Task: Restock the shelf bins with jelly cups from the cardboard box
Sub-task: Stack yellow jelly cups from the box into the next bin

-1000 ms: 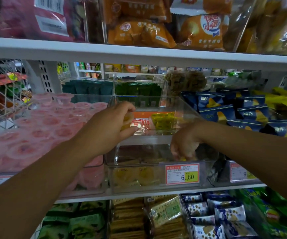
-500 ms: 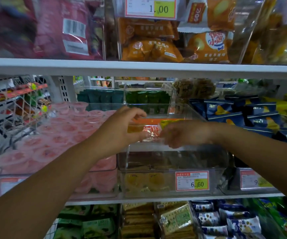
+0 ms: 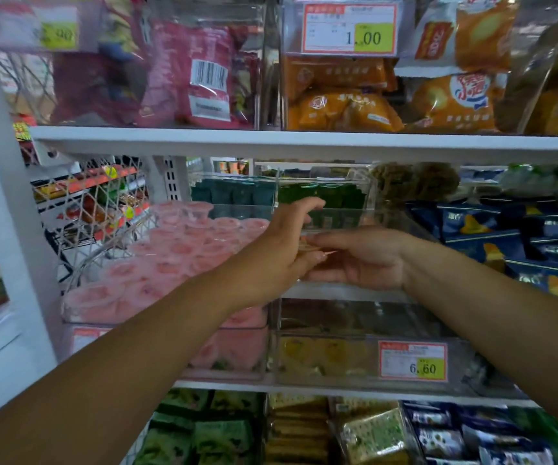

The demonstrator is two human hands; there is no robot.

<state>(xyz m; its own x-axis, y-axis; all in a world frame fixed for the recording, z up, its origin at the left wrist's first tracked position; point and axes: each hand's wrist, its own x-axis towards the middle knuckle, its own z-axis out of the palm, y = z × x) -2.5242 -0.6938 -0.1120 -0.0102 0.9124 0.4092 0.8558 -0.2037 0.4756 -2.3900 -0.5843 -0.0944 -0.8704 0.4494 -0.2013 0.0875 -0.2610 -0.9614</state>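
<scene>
Now our left hand and right hand meet mid-frame over the clear plastic shelf bin, a small blurred orange thing between them; whose fingers grip it we cannot tell. Pink jelly cups pile at centre left.

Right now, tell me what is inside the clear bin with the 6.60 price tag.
Yellow jelly cups, blurred, lie low behind the front wall of the clear bin. The price tag hides whatever sits behind it.

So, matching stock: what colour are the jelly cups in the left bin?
The jelly cups are pink; head view shows it.
</scene>
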